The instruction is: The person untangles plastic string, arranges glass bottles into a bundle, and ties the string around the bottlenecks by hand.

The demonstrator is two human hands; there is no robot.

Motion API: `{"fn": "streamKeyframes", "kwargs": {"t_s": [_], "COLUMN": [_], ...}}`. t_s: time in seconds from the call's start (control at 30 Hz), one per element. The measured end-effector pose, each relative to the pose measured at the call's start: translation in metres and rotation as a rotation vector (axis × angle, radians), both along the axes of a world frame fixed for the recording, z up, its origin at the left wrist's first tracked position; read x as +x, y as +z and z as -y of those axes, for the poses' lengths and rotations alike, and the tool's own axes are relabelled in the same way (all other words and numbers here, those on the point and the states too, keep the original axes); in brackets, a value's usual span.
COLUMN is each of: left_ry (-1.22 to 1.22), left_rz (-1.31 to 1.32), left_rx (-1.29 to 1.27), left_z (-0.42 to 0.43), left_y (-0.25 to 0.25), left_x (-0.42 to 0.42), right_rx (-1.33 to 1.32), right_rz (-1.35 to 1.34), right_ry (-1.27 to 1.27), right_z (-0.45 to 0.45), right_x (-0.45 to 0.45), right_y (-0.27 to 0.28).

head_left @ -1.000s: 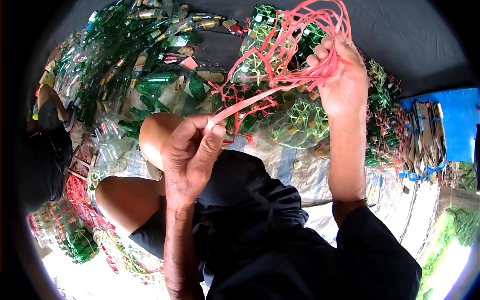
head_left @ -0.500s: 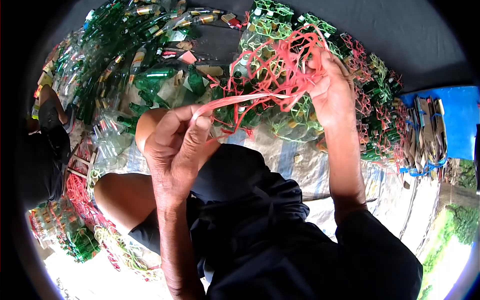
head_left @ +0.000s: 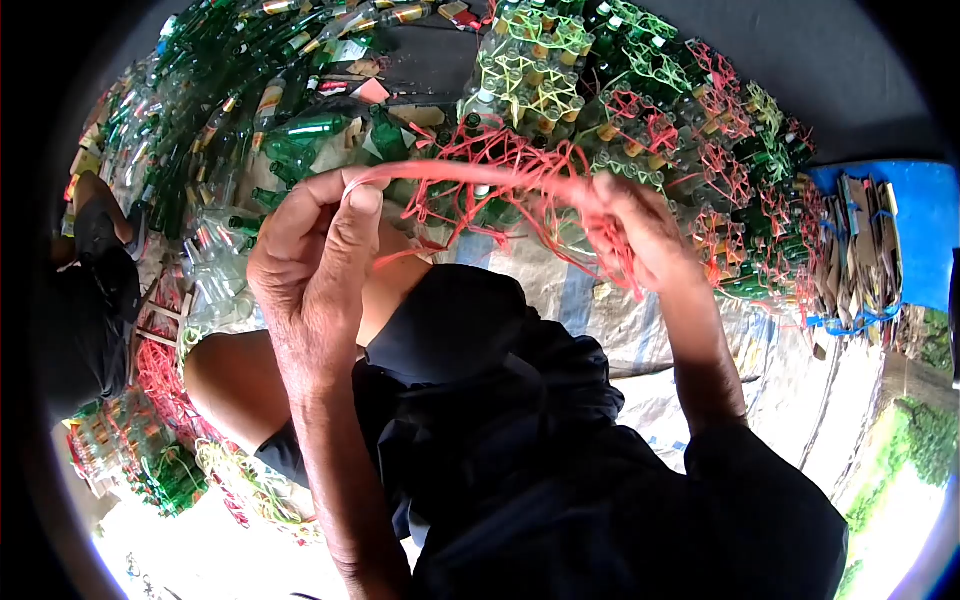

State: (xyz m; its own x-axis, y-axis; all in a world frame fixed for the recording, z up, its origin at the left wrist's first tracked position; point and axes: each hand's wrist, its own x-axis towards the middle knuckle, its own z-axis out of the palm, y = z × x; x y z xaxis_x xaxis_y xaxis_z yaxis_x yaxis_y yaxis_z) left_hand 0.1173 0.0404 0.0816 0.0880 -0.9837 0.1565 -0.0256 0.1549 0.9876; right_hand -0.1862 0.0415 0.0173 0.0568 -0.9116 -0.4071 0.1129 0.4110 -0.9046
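Observation:
A bundle of red plastic twine is stretched between my two hands, with knotted loops dangling beneath it. My left hand pinches one end of it between thumb and forefinger. At the other end, my right hand closes around the strands, its fingers slightly blurred. Behind the twine stand glass bottles tied together with green twine netting and with red twine netting. The dangling loops hide part of the nearest bottles.
Loose green bottles lie heaped at the upper left. Flattened cardboard leans by a blue panel at right. Another person's leg shows at far left, near more red twine. Woven sacking covers the ground.
My right hand has come down from its raised position and turned, lowering the tangled loops. The twine is now held nearly level. My left hand has shifted slightly left and up.

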Motion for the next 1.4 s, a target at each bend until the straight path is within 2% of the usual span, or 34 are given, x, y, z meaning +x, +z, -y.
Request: {"fn": "streamKeyframes", "kwargs": {"t_s": [0.17, 0.2, 0.33, 0.37, 0.43, 0.57, 0.63, 0.67, 0.77, 0.87, 0.9, 0.93, 0.97, 1.0, 1.03, 1.1, 1.17, 1.2, 1.23, 1.27, 1.33, 1.37, 1.4], "left_ry": [-0.015, -0.008, 0.041, 0.039, 0.034, 0.062, 0.098, 0.039, 0.028, -0.044, -0.065, -0.098, -0.078, -0.056, -0.034, 0.122, 0.250, 0.302, 0.321, 0.354, 0.398, 0.355, 0.317], "left_rz": [0.003, 0.011, -0.020, -0.033, -0.060, -0.098, -0.086, -0.079, 0.059, 0.170, 0.211, 0.238, 0.264, 0.290, 0.317, 0.242, 0.329, 0.359, 0.421, 0.410, 0.872, 1.002, 1.124], "left_rx": [0.024, 0.025, 0.067, 0.055, 0.033, 0.010, -0.008, -0.055, -0.084, -0.161, -0.207, -0.200, -0.210, -0.221, -0.231, -0.223, -0.252, -0.308, -0.335, -0.287, -0.513, -0.636, -0.769], "left_z": [0.004, 0.004, 0.005, 0.006, 0.007, 0.004, 0.005, 0.006, 0.001, 0.000, 0.001, 0.000, 0.001, 0.002, 0.002, -0.001, -0.002, 0.000, 0.001, 0.002, 0.000, 0.004, 0.008], "left_y": [0.005, 0.006, 0.010, 0.010, 0.008, 0.017, 0.023, 0.021, 0.039, 0.047, 0.047, 0.051, 0.053, 0.055, 0.058, 0.068, 0.077, 0.081, 0.083, 0.088, 0.091, 0.093, 0.095], "left_x": [-0.006, -0.007, -0.009, -0.009, -0.008, -0.010, -0.010, -0.002, -0.004, -0.001, 0.000, 0.006, 0.010, 0.013, 0.015, 0.009, 0.011, 0.014, 0.025, 0.039, 0.079, 0.097, 0.114], "right_rx": [-0.202, -0.176, 0.160, 0.150, 0.226, 0.361, 0.477, 0.531, 0.685, 0.706, 0.628, 0.509, 0.593, 0.671, 0.459, 0.478, 0.523, 0.437, 0.228, 0.172, 0.036, -0.042, -0.102], "right_rz": [-0.178, -0.357, -0.313, -0.308, -0.388, -0.255, -0.154, -0.088, -0.025, -0.076, -0.170, -0.209, -0.219, -0.228, -0.275, -0.280, -0.307, -0.260, -0.260, -0.332, -0.475, -0.545, -0.475], "right_ry": [0.411, 0.451, 0.591, 0.629, 0.669, 0.612, 0.533, 0.483, 0.410, 0.425, 0.402, 0.485, 0.398, 0.302, 0.300, 0.239, 0.246, 0.232, 0.293, 0.260, 0.174, 0.122, 0.110], "right_z": [-0.022, -0.026, -0.045, -0.051, -0.061, -0.094, -0.116, -0.126, -0.145, -0.150, -0.153, -0.148, -0.142, -0.134, -0.130, -0.111, -0.093, -0.090, -0.087, -0.084, -0.077, -0.074, -0.076], "right_x": [-0.024, -0.024, -0.037, -0.047, -0.044, -0.053, -0.069, -0.075, -0.093, -0.105, -0.112, -0.123, -0.130, -0.134, -0.138, -0.142, -0.137, -0.135, -0.141, -0.139, -0.127, -0.119, -0.124], "right_y": [-0.027, -0.020, -0.030, -0.053, -0.055, -0.083, -0.119, -0.131, -0.138, -0.124, -0.126, -0.117, -0.108, -0.096, -0.090, -0.064, -0.016, 0.003, 0.011, 0.025, 0.056, 0.072, 0.081]}}
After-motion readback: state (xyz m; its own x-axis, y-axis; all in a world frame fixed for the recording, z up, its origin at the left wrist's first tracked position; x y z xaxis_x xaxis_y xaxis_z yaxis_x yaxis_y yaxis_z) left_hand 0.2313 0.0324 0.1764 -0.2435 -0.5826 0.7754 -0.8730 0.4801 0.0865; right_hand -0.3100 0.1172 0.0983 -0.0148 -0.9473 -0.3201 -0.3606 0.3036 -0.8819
